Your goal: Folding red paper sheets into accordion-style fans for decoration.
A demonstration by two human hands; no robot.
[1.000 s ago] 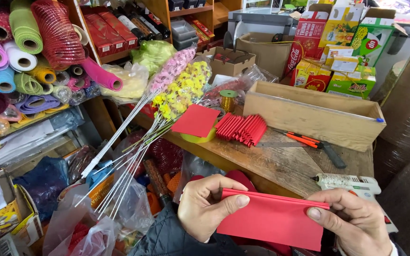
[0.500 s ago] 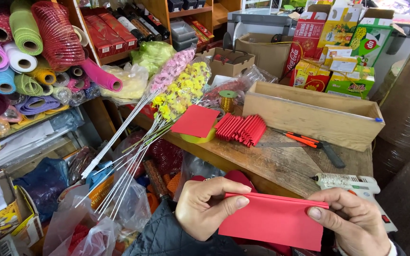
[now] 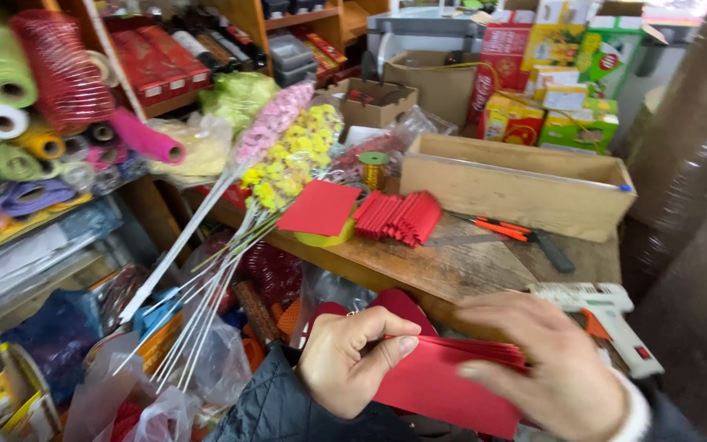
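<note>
Both my hands hold a red paper sheet (image 3: 443,381) low in the head view, in front of a wooden workbench (image 3: 460,262). My left hand (image 3: 353,360) pinches its left edge between thumb and fingers. My right hand (image 3: 554,368) lies blurred over its right side, fingers spread across the top edge, which looks layered or folded. On the bench lie a stack of folded red paper pieces (image 3: 398,217) and a flat red square (image 3: 319,207) resting on a yellow-green tape roll.
Artificial flower stems (image 3: 280,155) lean across the bench's left end. A long cardboard box (image 3: 517,184), an orange-handled cutter (image 3: 525,233), a gold thread spool (image 3: 374,168) and a white glue gun (image 3: 603,315) sit on the bench. Ribbon and mesh rolls (image 3: 26,98) fill shelves at left.
My right hand has slid left over the red sheet and is blurred with motion. The sheet now looks folded or bunched at its top edge. The camera has shifted slightly.
</note>
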